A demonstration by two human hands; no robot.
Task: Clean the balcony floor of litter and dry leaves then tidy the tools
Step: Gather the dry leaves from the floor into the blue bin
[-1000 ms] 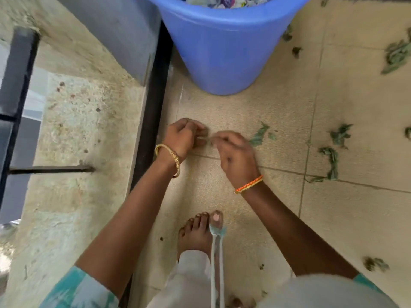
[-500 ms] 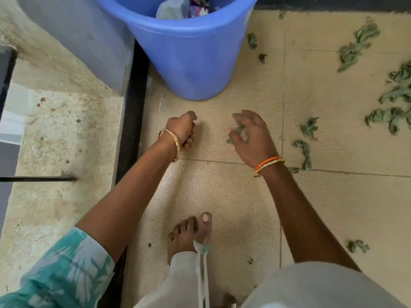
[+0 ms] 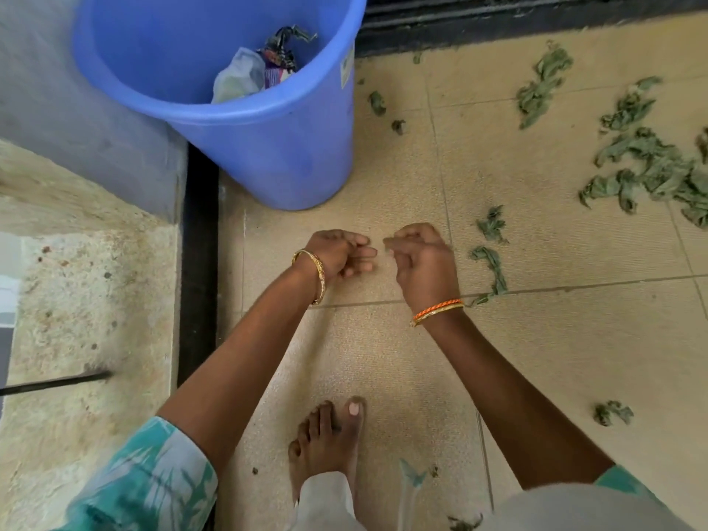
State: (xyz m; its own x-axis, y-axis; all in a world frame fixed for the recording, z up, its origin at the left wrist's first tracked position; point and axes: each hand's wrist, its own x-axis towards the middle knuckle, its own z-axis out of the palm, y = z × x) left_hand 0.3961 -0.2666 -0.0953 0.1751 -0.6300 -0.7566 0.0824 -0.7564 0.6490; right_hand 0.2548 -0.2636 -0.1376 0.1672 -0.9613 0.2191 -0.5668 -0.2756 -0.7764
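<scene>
Leaves: dry green leaves lie scattered over the tile floor, the thickest cluster at the right edge, well apart from the hands.
Nearest leaves: a curled leaf lies just beside the right hand, running down to the grout line; a smaller leaf sits above it.
Stray pieces: two small scraps lie beside the bin's right side; one lone leaf lies lower right; crumbs dot the floor near the foot.
Bin: a blue bin stands upright on the floor at upper centre, against the wall corner. It holds litter, pale plastic and dark wrappers.
Left hand: the left hand hovers low over the floor below the bin, fingers curled, fingertips pointing toward the right hand. Whether it grips anything cannot be told.
Right hand: the right hand is just beside the left, apart from it, fingers curled inward. Contents, if any, are hidden; cannot tell.
Wrists: gold bangle on the left; orange and gold bands on the right.
Foot: a bare foot stands on the tile below the hands.
Surround: a dark strip edges the floor at left, with a rough stone ledge beyond it; a dark door track runs along the top.
</scene>
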